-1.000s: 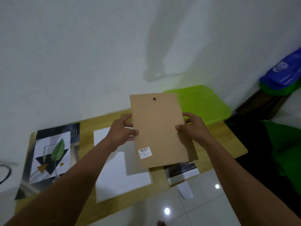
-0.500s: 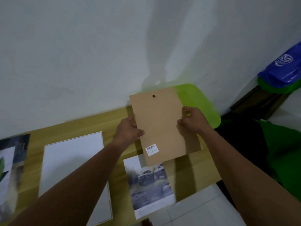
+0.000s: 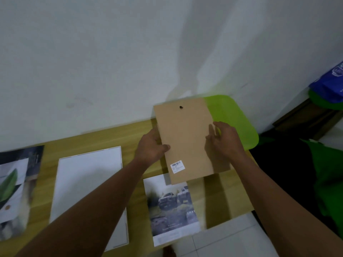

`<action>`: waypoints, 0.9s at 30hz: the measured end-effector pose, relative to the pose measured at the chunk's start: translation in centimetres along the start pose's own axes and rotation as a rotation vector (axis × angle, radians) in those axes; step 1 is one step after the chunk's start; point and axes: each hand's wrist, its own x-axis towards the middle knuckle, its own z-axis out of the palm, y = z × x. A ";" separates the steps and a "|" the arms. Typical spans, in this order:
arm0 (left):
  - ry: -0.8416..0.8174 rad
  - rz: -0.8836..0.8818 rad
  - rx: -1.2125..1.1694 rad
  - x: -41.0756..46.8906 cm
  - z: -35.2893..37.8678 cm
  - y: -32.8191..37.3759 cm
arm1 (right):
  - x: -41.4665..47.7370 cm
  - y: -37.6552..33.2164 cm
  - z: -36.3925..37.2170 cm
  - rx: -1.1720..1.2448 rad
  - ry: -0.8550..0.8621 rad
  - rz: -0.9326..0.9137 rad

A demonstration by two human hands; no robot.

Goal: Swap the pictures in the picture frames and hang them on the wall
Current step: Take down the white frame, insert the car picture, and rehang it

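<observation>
Head view: wooden table (image 3: 104, 138) against white wall (image 3: 92, 62), pictures flat.

Right hand (image 3: 225, 140) now loosened from the right edge of the brown rectangular fibreboard frame backing (image 3: 186, 143), fingers spread flat on its face instead of curled around it. More of the grey off-road car print (image 3: 171, 208) uncovered below the board.
</observation>
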 end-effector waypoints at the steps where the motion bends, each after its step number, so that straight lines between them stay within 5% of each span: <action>1: 0.013 -0.011 0.012 -0.2 -0.4 -0.3 | -0.1 -0.5 -0.1 -0.002 0.000 -0.011; 10: 0.134 0.018 0.112 -6.4 -9.0 -6.6 | -6.3 -11.0 2.6 0.022 -0.059 -0.222; 18: 0.187 0.088 0.381 -14.9 -17.8 -19.1 | -16.4 -19.8 13.4 0.050 -0.387 -0.282; 27: -0.071 -0.043 0.790 -18.5 -19.6 -26.4 | -21.3 -19.2 21.1 -0.260 -0.650 -0.217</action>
